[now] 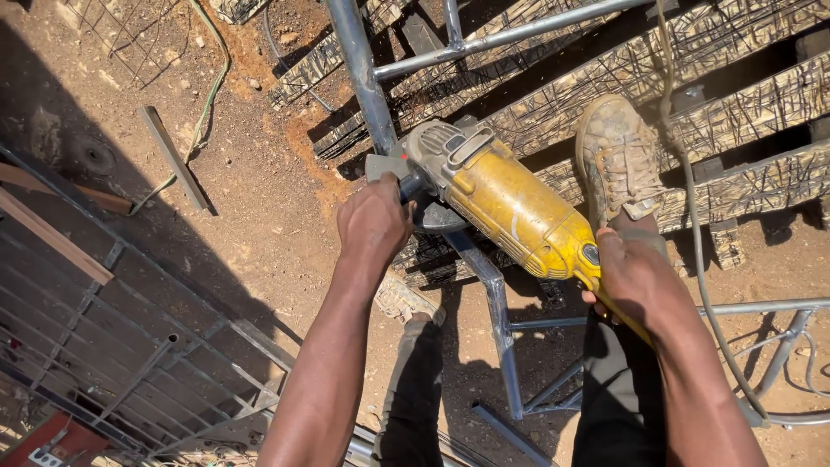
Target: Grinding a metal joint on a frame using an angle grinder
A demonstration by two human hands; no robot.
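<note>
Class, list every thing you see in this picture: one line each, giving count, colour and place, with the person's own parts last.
angle grinder: one, yellow and grey, centre, on the frame
metal tube frame: one, grey, top centre running down
wooden pallets: several, scorched brown, upper right
cable: one, pale, right side
metal gate: one, grey, lower left
flat bar: one, grey, on dirt at left
shoe: one, dusty tan, on pallet
left hand: gripping side handle
right hand: gripping grinder's rear
</note>
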